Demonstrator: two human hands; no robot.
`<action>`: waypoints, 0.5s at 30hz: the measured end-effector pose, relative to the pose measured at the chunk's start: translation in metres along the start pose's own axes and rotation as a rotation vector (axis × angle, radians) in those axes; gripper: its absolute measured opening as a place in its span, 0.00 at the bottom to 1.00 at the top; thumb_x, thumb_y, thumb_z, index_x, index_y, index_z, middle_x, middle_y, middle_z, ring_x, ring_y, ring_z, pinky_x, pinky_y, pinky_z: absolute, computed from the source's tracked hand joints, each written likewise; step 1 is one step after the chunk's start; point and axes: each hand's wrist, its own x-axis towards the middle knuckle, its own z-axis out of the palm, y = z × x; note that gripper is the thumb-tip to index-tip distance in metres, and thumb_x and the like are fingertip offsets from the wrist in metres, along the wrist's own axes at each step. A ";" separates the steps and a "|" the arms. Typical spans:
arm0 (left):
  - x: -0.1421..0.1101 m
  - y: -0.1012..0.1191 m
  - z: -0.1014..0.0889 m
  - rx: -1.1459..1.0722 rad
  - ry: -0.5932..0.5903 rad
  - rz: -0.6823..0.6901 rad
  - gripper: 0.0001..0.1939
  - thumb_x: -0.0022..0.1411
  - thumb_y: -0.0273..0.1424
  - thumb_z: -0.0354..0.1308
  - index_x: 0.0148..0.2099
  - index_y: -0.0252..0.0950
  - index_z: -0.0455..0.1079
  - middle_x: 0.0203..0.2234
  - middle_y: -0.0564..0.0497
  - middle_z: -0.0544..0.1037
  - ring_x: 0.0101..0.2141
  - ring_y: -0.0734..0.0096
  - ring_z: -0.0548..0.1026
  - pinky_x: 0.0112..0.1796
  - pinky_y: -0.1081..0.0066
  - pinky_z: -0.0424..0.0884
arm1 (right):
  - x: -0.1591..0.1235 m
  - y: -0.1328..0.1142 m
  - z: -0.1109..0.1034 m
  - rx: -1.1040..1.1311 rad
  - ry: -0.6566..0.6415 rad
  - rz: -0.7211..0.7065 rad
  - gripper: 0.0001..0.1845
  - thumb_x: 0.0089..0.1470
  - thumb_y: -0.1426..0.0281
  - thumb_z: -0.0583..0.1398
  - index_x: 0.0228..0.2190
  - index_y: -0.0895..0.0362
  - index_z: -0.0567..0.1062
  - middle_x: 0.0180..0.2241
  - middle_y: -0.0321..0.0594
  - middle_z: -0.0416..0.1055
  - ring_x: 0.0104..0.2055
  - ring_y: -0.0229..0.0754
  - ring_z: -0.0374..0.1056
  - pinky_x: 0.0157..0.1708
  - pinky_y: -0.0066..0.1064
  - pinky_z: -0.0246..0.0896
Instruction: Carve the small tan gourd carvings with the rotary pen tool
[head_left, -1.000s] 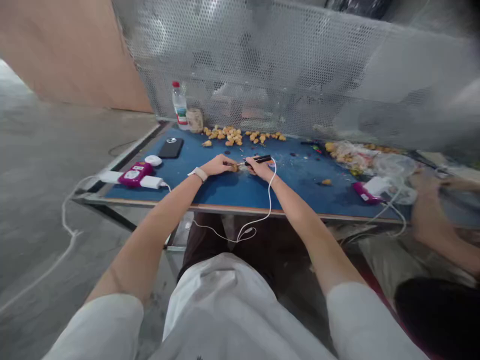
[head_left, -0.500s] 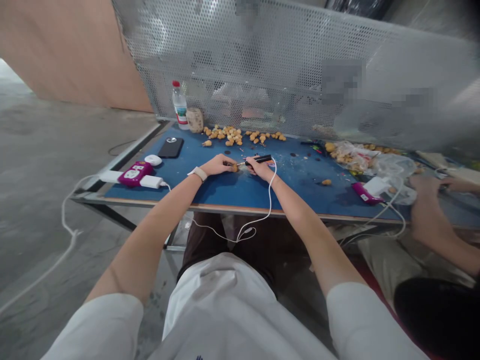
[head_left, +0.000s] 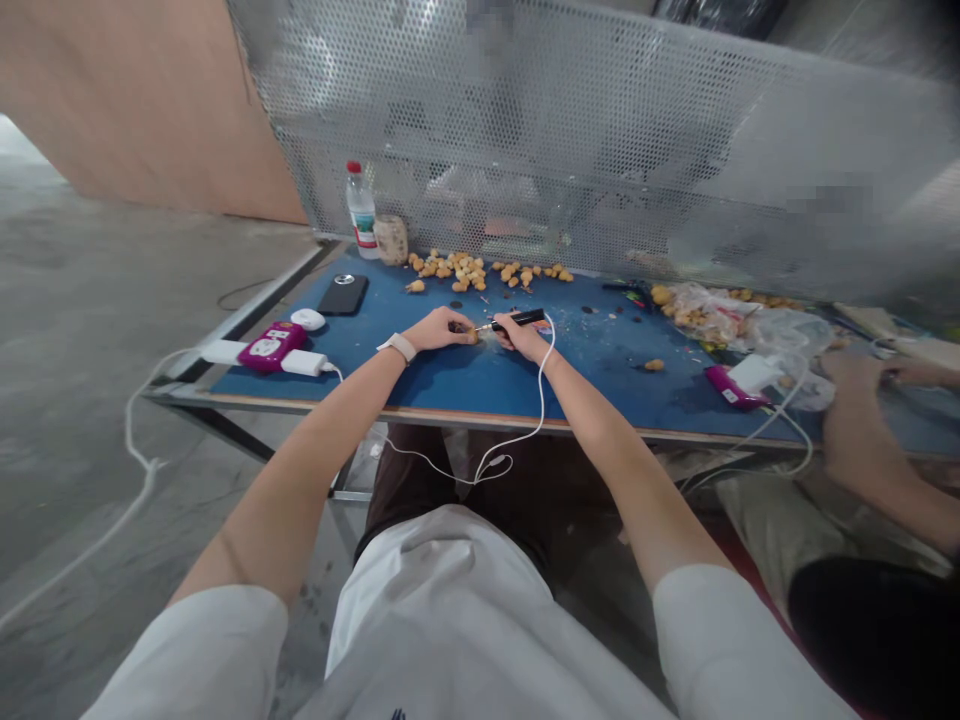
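My left hand (head_left: 441, 328), with a pale band on its wrist, is closed around a small tan-brown nut-like piece (head_left: 472, 338) low over the blue tabletop. A black corded pen-shaped power tool (head_left: 520, 320) lies in the closed fingers of my right hand (head_left: 519, 335). Its thin metal tip points left and meets the piece, or comes very close to it; I cannot tell which. From the tool's back end a white cable (head_left: 543, 395) loops down past the table edge. Pale dust lies on the blue surface between my hands.
Several tan nut-like pieces (head_left: 459, 270) lie along the perforated metal screen (head_left: 525, 130). At left are a bottle (head_left: 362, 215), a jar (head_left: 391, 241), a phone (head_left: 343, 295) and a purple power strip (head_left: 274, 347). Right: a plastic bag (head_left: 780, 335), another power strip (head_left: 731, 388), another person's arm (head_left: 862, 430).
Hardly anything differs. My left fingers have shifted slightly on the tan-brown piece, covering more of it. The tool stays in my right hand, tip at the piece.
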 end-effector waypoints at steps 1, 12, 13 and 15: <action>0.000 0.000 0.000 0.000 0.002 0.001 0.31 0.65 0.59 0.81 0.47 0.34 0.95 0.38 0.43 0.93 0.36 0.62 0.79 0.45 0.63 0.76 | 0.000 -0.001 0.000 -0.004 0.000 0.001 0.41 0.75 0.39 0.75 0.25 0.46 0.62 0.18 0.28 0.58 0.20 0.36 0.52 0.18 0.29 0.51; 0.000 0.002 -0.001 -0.012 0.004 0.003 0.31 0.64 0.59 0.82 0.47 0.34 0.95 0.40 0.42 0.94 0.37 0.62 0.80 0.44 0.63 0.77 | 0.001 0.003 -0.002 -0.046 -0.028 -0.012 0.39 0.78 0.40 0.72 0.25 0.46 0.62 0.17 0.30 0.59 0.20 0.37 0.53 0.19 0.29 0.51; 0.000 0.002 -0.001 -0.011 0.006 0.002 0.31 0.64 0.59 0.82 0.47 0.35 0.95 0.41 0.42 0.95 0.37 0.61 0.80 0.45 0.63 0.77 | 0.002 0.004 -0.002 -0.051 -0.033 -0.022 0.40 0.78 0.39 0.72 0.25 0.46 0.62 0.17 0.30 0.59 0.20 0.37 0.53 0.19 0.29 0.51; 0.000 0.003 -0.001 -0.008 0.006 0.001 0.31 0.64 0.60 0.82 0.47 0.35 0.95 0.41 0.42 0.95 0.38 0.60 0.81 0.46 0.62 0.78 | 0.002 0.005 -0.003 -0.056 -0.045 -0.037 0.41 0.78 0.37 0.71 0.25 0.45 0.62 0.17 0.30 0.59 0.20 0.37 0.53 0.19 0.29 0.51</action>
